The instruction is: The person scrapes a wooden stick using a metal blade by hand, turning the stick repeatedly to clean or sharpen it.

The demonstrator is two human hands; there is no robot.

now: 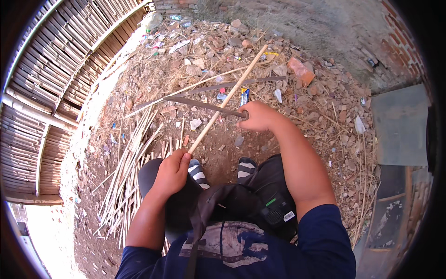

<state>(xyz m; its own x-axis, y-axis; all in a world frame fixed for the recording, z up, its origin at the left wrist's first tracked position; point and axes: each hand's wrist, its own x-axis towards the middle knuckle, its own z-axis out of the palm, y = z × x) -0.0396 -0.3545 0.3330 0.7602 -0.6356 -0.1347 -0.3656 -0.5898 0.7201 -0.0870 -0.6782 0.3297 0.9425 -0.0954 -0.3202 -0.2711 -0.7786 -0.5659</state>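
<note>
My left hand [172, 173] is closed around the near end of a long pale bamboo stick [241, 81], close to my left knee. The stick slants up and away to the right. In my right hand [258, 115] is a machete [200, 103], gripped by its handle, with its dark narrow blade pointing left. Blade and stick cross partway along the stick; whether they touch I cannot tell. On the ground beyond them lie a thin pale strip [204, 83] and a long dark bar [262, 81].
A heap of cut bamboo sticks [125, 186] lies left of my legs. Rubble, dry straw and litter cover the ground, with a broken brick [301, 70] at far right. A bamboo slat wall [69, 60] stands left, a plastered wall [320, 28] behind, grey panels [399, 125] right.
</note>
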